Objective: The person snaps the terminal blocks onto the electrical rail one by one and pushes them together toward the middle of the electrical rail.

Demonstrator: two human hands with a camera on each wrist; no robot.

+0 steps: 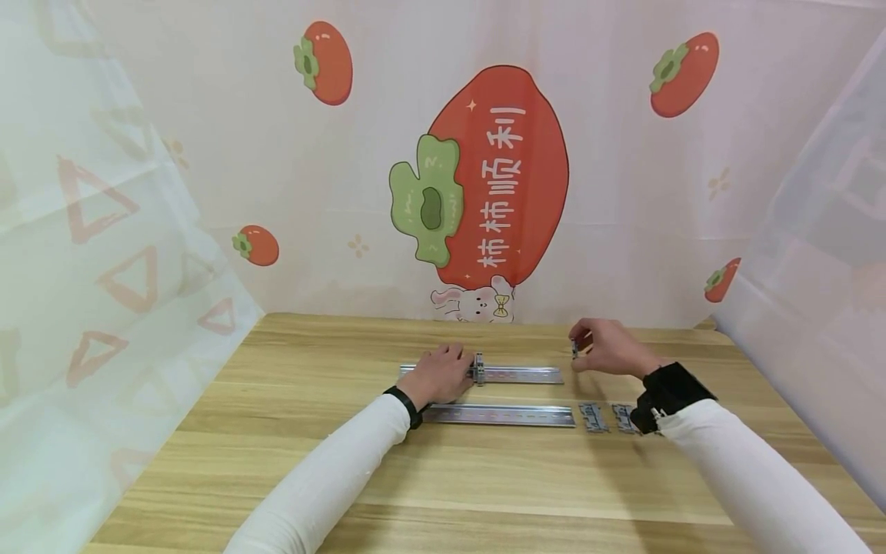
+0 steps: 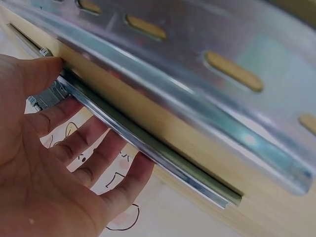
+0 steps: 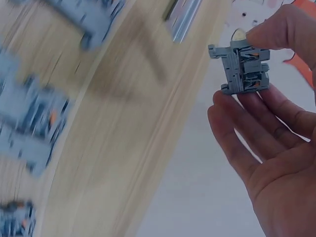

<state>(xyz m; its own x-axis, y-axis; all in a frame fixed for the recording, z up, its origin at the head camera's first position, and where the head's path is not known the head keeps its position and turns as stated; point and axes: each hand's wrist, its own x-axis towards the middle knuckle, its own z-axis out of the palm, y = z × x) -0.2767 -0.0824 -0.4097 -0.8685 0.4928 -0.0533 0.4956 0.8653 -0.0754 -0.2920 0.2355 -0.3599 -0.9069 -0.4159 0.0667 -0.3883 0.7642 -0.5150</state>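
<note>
My left hand holds the far slotted metal DIN rail near its middle, thumb on one side and fingertips along the other edge in the left wrist view. Just right of those fingers, a grey terminal block stands upright on this rail. Beyond the rail's right end and above the table, my right hand pinches another grey terminal block between thumb and fingers. That block is apart from the rail, its flat side with small orange parts showing in the right wrist view.
A second DIN rail lies nearer, parallel to the first. To its right, loose terminal blocks lie on the wooden table, some partly covered by the right wrist. A printed curtain hangs behind the table.
</note>
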